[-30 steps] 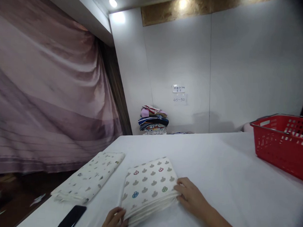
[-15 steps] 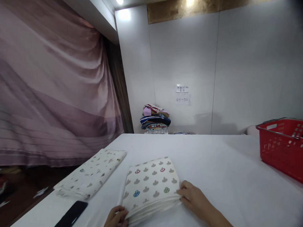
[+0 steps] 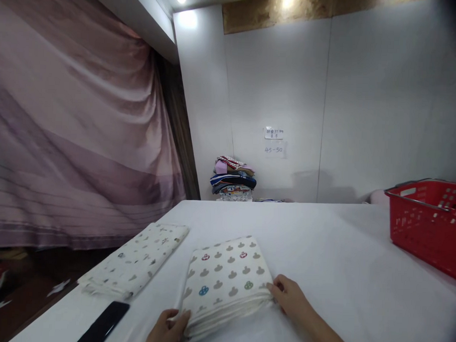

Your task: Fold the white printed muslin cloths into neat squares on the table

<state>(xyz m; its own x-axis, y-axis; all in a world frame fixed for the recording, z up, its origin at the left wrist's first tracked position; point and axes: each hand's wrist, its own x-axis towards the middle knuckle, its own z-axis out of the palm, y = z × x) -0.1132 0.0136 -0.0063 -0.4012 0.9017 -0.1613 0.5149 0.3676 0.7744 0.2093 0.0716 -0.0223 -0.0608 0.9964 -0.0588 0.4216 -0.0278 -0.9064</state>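
A folded white cloth with grey, red, blue and green clover prints lies on the white table right in front of me. My left hand grips its near left corner, fingers curled round the stacked edges. My right hand presses against its right edge, fingers bent onto the layers. A second folded cloth with small faint prints lies to the left, untouched.
A black phone lies at the table's near left edge. A red plastic basket stands at the right. A pile of folded clothes sits at the far wall corner. A mauve curtain hangs on the left.
The view has shifted slightly. My left hand has slid a little down and left on the cloth's near corner; my right hand stays at its right edge.
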